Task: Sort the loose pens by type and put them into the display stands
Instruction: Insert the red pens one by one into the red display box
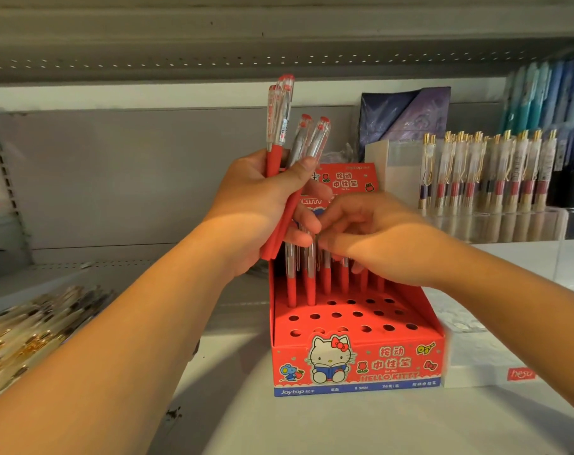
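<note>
Shop shelf (279, 428), left hand (262, 198) gripping red pens (279, 126), red stand (354, 359)

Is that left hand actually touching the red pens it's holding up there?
Touching. The head view shows the left hand with its fingers and thumb curled round the red pens.

- We record the left hand (262, 198) raised, with fingers and thumb curled round a bundle of red pens (280, 126).
- We find the right hand (374, 238) blurred, its fingers bent toward the left fingertips; its grip cannot be determined.
</note>
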